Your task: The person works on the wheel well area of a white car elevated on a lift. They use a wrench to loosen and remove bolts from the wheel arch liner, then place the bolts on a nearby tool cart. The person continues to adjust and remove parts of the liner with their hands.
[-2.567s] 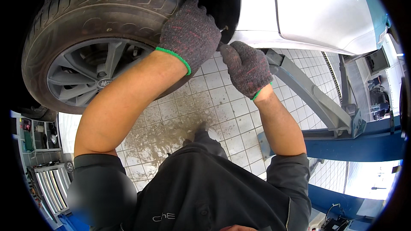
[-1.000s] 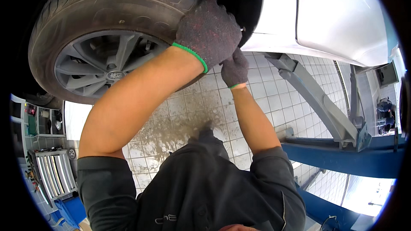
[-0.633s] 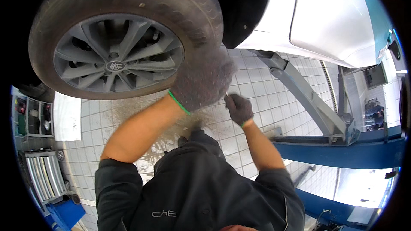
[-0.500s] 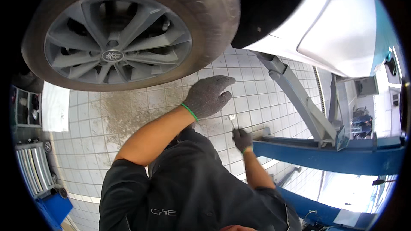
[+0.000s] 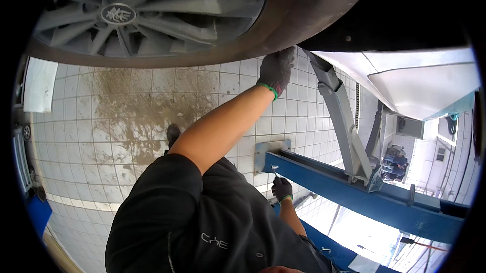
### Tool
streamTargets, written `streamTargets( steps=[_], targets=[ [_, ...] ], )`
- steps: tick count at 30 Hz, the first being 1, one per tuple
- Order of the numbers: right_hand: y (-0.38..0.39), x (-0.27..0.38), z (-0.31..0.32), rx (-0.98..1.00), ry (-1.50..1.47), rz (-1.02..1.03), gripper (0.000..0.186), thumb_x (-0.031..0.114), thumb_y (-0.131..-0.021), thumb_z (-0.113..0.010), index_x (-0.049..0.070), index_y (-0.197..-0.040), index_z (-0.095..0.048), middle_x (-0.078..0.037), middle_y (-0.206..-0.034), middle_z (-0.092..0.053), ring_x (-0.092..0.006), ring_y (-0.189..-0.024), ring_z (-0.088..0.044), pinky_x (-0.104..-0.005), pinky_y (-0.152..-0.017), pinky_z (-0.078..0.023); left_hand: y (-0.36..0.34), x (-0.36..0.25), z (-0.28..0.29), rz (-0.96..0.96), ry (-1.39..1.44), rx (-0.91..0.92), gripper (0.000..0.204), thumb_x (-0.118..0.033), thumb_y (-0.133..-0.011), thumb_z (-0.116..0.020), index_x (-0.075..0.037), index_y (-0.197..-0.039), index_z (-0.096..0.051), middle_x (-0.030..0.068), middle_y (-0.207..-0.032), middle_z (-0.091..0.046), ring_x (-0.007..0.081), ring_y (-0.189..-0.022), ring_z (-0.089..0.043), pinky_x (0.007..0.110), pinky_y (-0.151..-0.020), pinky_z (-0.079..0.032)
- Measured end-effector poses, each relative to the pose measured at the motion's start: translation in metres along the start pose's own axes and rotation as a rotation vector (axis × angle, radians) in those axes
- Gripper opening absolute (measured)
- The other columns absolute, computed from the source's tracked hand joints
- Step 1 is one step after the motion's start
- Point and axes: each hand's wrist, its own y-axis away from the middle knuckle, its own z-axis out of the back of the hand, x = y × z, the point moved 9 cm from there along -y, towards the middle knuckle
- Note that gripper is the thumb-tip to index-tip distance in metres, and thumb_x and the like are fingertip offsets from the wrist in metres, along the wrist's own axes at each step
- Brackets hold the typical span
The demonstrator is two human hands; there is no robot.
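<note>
My left hand [image 5: 276, 73], in a dark grey knit glove with a green cuff, reaches up to the lower edge of the tyre [image 5: 314, 17], beside the dark wheel arch. Its fingers are partly bent and loosely apart, with nothing seen in them; whether they touch the rubber I cannot tell. The wheel's grey multi-spoke rim [image 5: 167, 7] fills the upper left. Lower down, my right hand [image 5: 282, 189], gloved alike, is closed around a slim hand tool [image 5: 275, 170] with a thin metal shaft and a pale tip pointing up. Its exact kind is too small to make out.
A grey lift arm [image 5: 336, 116] runs up under the white car body [image 5: 425, 80] at the right. The blue lift beam [image 5: 324, 174] crosses beside my right hand. Dirt [image 5: 136, 106] covers part of the tiled floor. A blue container [image 5: 38, 215] stands at the left edge.
My left hand has gone up and right to the tyre's edge. The wheel looks closer and larger as my view has shifted. My right hand keeps its tool, now in front of the blue beam.
</note>
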Motion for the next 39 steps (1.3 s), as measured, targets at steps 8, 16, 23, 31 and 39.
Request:
streamTargets(
  steps=[8,16,23,31,39],
  targets=[
    [-0.006,0.074,0.009,0.048,0.247,0.173,0.032,0.034,-0.101,-0.064,0.005,-0.09,-0.07,-0.005,-0.067,-0.066,-0.0137,-0.055,-0.06,-0.0301,-0.051,-0.047,-0.052,-0.005,-0.027,-0.608,-0.809,-0.015,0.026,-0.015,-0.108,-0.049,-0.004,-0.125,-0.065,0.0147,-0.12,-0.068,0.0243,-0.105,-0.068,0.039,-0.088,-0.058],
    [-0.057,0.054,0.043,0.084,0.463,0.182,0.034,0.035,-0.102,-0.062,0.005,-0.089,-0.07,-0.006,-0.069,-0.067,-0.0137,-0.057,-0.062,-0.0308,-0.055,-0.049,-0.048,-0.022,-0.034,-0.196,-0.501,0.064,0.028,-0.023,-0.107,-0.05,-0.007,-0.125,-0.064,0.0093,-0.11,-0.072,0.0195,-0.099,-0.068,0.034,-0.091,-0.055],
    [-0.079,0.082,0.031,0.143,0.322,0.249,0.04,0.04,-0.102,-0.061,0.003,-0.092,-0.072,-0.008,-0.074,-0.071,-0.017,-0.063,-0.066,-0.034,-0.061,-0.052,-0.066,-0.003,-0.023,-0.435,-0.568,0.029,0.031,-0.031,-0.108,-0.05,-0.007,-0.116,-0.067,0.0109,-0.111,-0.07,0.0234,-0.105,-0.065,0.037,-0.096,-0.051],
    [-0.054,0.081,0.012,0.216,0.628,0.598,0.035,0.036,-0.103,-0.06,0.005,-0.094,-0.073,-0.008,-0.072,-0.072,-0.0182,-0.065,-0.069,-0.0342,-0.063,-0.053,-0.034,-0.02,-0.019,-0.564,0.011,0.165,0.021,-0.012,-0.105,-0.058,-0.004,-0.12,-0.07,0.0117,-0.118,-0.069,0.0274,-0.107,-0.064,0.04,-0.096,-0.052],
    [-0.062,0.037,0.054,0.138,0.368,0.115,0.034,0.036,-0.1,-0.062,0.004,-0.091,-0.07,-0.007,-0.07,-0.068,-0.0153,-0.06,-0.064,-0.0321,-0.058,-0.05,-0.019,-0.042,-0.034,-1.287,-1.041,-0.33,0.029,-0.006,-0.103,-0.056,-0.009,-0.127,-0.071,0.0157,-0.127,-0.068,0.0312,-0.12,-0.063,0.044,-0.099,-0.051]
  ],
)
